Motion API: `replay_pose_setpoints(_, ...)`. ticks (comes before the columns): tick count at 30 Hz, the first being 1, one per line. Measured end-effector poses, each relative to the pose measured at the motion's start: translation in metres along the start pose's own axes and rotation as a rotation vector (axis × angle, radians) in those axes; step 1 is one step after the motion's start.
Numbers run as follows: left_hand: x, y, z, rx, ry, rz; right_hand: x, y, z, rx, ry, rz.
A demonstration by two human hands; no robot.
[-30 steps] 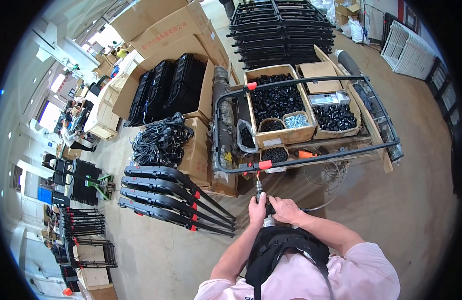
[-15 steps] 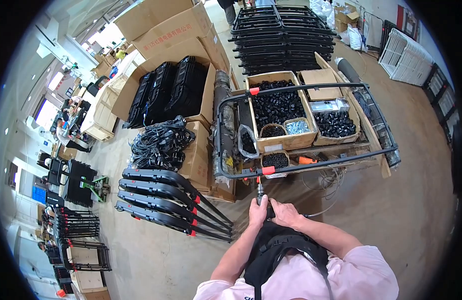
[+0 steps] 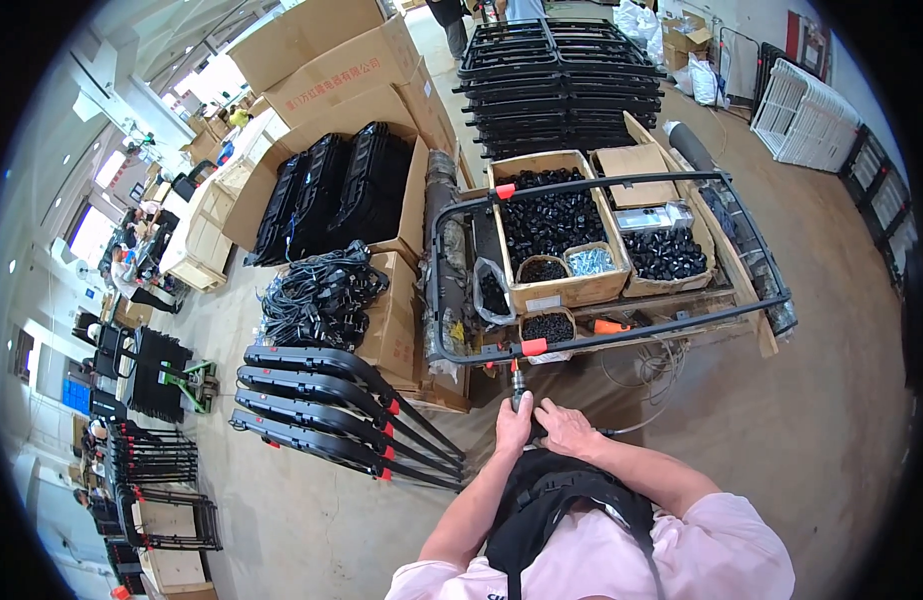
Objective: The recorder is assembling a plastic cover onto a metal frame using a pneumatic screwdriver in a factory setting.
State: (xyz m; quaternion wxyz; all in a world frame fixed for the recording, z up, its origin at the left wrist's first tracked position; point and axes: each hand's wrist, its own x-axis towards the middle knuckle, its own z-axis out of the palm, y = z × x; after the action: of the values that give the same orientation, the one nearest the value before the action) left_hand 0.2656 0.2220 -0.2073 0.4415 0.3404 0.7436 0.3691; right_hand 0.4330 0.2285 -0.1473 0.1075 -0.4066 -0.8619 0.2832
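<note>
Power driver (image 3: 519, 381) sits at five o'clock from the middle of the view, slim and dark-bodied, with a shiny silver collar and a small orange-red tip pointing toward twelve, at the near bar of a black tubular frame (image 3: 622, 335); I cannot tell whether they touch. Left hand (image 3: 513, 428) wraps the body, thumb laid along the top, fingers curled round it and partly hidden. Right hand (image 3: 570, 430) closes in from four o'clock on the driver, fingers bent and pressed together; what their tips grip cannot be told. Beside it, a pale hose (image 3: 647, 425) curves off toward two. Red sleeves (image 3: 535, 347) band the frame. No writing is legible on the driver. At eleven o'clock, a large carton (image 3: 332, 80) bears red printed characters; at three, a parts box (image 3: 572, 290) carries a small white label, too small to read.
</note>
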Motion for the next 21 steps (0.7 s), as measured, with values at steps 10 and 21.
replay_pose_setpoints(10,-0.015,0.004,-0.001,0.018,-0.016,-0.014,-0.008,-0.003,0.003,0.003,-0.032,0.049)
replay_pose_setpoints(21,-0.025,-0.008,-0.001,-0.032,0.0,0.011,-0.018,-0.01,0.005,-0.003,-0.038,0.042)
